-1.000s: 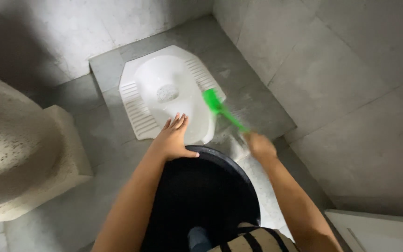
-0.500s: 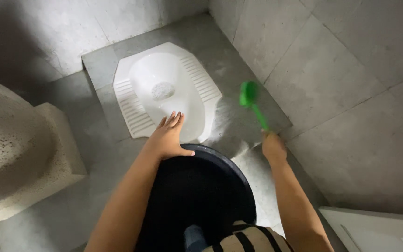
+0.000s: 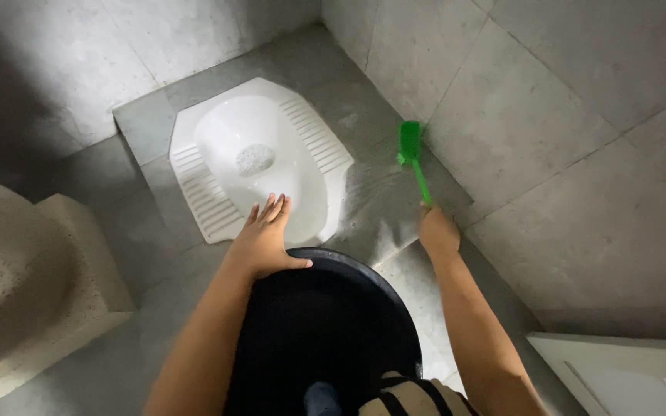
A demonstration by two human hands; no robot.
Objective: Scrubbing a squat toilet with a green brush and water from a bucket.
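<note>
My right hand [image 3: 438, 231] grips the handle of a green scrubbing brush [image 3: 412, 152]. The brush head rests on the wet grey floor slab to the right of a white squat toilet pan [image 3: 256, 158], close to the tiled wall. My left hand [image 3: 264, 240] lies flat, fingers together, on the far rim of a large black bucket [image 3: 325, 323] just below the pan's near edge. The bucket sits directly under me, between my arms.
A rough speckled stone basin [image 3: 17, 285] stands at the left. Grey tiled walls [image 3: 564, 100] close in at the right and back. A white door or panel [image 3: 626, 370] shows at the bottom right. The raised slab [image 3: 379, 200] around the pan is wet.
My right hand has swung the green brush from the pan's right edge out to the floor beside the right wall. My left hand has stayed on the bucket rim.
</note>
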